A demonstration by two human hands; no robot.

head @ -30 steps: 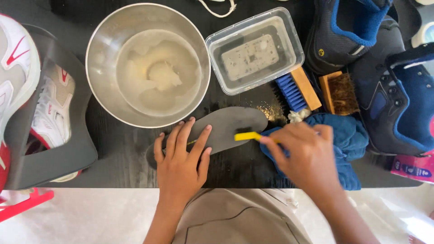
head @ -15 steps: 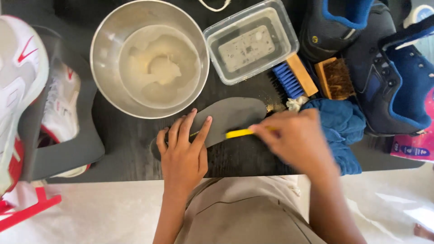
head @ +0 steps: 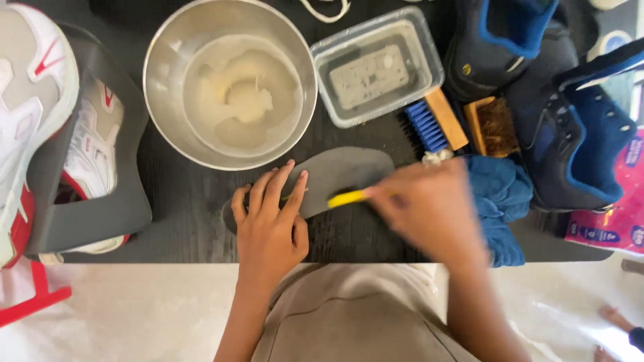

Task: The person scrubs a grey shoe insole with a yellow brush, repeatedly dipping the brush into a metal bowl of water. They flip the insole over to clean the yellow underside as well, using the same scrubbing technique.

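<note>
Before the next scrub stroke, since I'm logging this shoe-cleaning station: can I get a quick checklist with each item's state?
1. Grey insole lies flat on the dark table: ok.
2. Left hand presses on the insole's near end: ok.
3. Right hand grips the yellow-handled brush: ok, though blurred.
4. Brush head touching the insole: cannot tell.
5. Metal bowl holds cloudy water, upright: ok.
6. Blue cloth lies beside the right hand: ok.
</note>
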